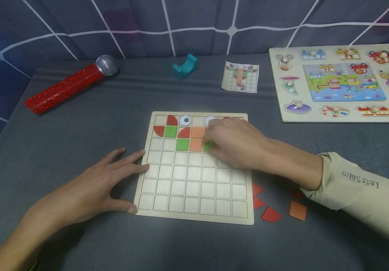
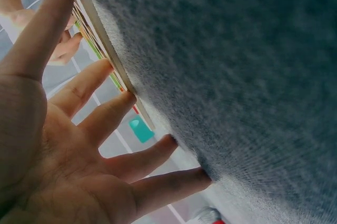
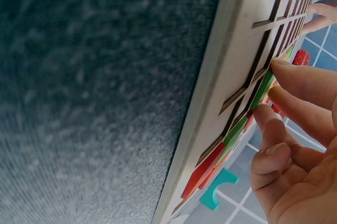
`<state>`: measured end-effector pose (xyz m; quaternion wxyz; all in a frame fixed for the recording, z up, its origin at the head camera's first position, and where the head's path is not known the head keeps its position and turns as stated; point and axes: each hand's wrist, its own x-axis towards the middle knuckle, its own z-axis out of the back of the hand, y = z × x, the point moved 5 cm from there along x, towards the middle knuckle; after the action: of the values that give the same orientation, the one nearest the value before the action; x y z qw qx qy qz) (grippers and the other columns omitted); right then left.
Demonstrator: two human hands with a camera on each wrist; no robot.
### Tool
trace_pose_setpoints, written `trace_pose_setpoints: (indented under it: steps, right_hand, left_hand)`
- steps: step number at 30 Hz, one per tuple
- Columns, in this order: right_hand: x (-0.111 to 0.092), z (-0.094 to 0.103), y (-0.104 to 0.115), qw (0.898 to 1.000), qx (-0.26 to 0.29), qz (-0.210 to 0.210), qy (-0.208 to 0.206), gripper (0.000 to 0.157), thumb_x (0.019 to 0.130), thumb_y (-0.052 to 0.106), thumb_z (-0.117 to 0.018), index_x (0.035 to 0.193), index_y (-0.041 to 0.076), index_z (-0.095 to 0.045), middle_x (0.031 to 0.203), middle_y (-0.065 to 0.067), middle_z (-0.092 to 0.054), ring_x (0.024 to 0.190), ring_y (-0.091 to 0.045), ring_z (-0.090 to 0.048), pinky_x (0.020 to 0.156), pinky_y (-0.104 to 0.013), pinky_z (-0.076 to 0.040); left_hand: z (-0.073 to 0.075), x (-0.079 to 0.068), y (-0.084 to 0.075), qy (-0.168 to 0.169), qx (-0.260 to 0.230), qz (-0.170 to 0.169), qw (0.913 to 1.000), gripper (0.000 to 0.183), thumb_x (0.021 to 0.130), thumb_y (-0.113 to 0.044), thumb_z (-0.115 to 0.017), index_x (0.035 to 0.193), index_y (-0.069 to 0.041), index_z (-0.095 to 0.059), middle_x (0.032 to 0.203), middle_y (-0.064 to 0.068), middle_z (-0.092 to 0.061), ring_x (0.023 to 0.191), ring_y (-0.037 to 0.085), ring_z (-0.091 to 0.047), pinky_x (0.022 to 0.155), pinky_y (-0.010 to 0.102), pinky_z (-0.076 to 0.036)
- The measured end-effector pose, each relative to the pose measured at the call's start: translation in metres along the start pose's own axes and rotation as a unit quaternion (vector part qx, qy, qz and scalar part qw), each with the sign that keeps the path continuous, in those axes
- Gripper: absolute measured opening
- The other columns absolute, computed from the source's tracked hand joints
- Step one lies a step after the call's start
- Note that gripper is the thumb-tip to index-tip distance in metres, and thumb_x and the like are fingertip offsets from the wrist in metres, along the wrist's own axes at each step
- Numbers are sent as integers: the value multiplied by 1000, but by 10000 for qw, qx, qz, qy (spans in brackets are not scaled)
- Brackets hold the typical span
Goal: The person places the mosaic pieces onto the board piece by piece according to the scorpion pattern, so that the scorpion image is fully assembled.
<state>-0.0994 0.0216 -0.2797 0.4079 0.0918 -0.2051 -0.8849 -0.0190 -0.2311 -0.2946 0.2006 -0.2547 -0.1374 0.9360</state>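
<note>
Splayed left hand [image 1: 94,188] seemingly steadies the board [image 1: 194,187] along its left edge; right hand [image 1: 236,142], fingers bent, touches 1 green square [image 3: 262,92], grip unclear.

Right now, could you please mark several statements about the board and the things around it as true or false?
1. The left hand touches the board. True.
2. The right hand is over the board's nearest row. False: it is over the far part.
3. In the head view, the microphone lies left of the teal piece. True.
4. The microphone touches the board. False: they are apart.
5. An orange square lies on the table. True.
</note>
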Motion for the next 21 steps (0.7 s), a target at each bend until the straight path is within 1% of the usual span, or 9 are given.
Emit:
trace_pose_setpoints:
  steps: [7, 12, 17, 19, 21]
  right_hand:
    - [-1, 1, 2, 9998, -39, 156, -66, 10, 84, 2, -71, 87, 10, -78, 68, 2, -53, 64, -16, -45, 55, -30, -38]
    - [-5, 0, 1, 9998, -6, 173, 53, 10, 84, 2, -71, 86, 10, -78, 72, 3, -55, 66, -15, -47, 56, -29, -40]
    - [-15, 0, -2, 9998, 52, 81, 171, 11, 84, 3, -70, 88, 11, -77, 76, 3, -58, 68, -14, -50, 60, -30, -44]
    - [-23, 1, -3, 9997, 99, 19, 227, 12, 84, 3, -70, 89, 12, -76, 77, 4, -58, 69, -13, -50, 61, -31, -45]
    - [-31, 1, -4, 9994, 168, -93, 272, 14, 83, 4, -72, 93, 13, -76, 81, 5, -61, 72, -12, -53, 65, -31, -47]
  left_hand:
    - [0, 1, 1, 31, -51, 14, 10000, 94, 63, -66, -79, 144, -28, -52, 162, -1, -22, 140, 55, -18, 94, 77, -30]
    - [0, 0, 1, 46, -47, 35, 10000, 94, 62, -66, -80, 144, -28, -52, 162, -1, -22, 140, 55, -18, 94, 77, -30]
    - [0, 0, 0, 55, -38, 40, 10000, 94, 62, -67, -79, 144, -28, -52, 162, -1, -22, 140, 55, -18, 94, 77, -30]
    - [0, 0, 0, 52, -47, 35, 10000, 94, 63, -67, -79, 144, -28, -52, 162, -2, -22, 140, 55, -18, 94, 77, -29]
    - [0, 0, 0, 52, -65, 34, 10000, 94, 63, -66, -79, 144, -27, -52, 162, -1, -22, 140, 55, -18, 94, 77, -29]
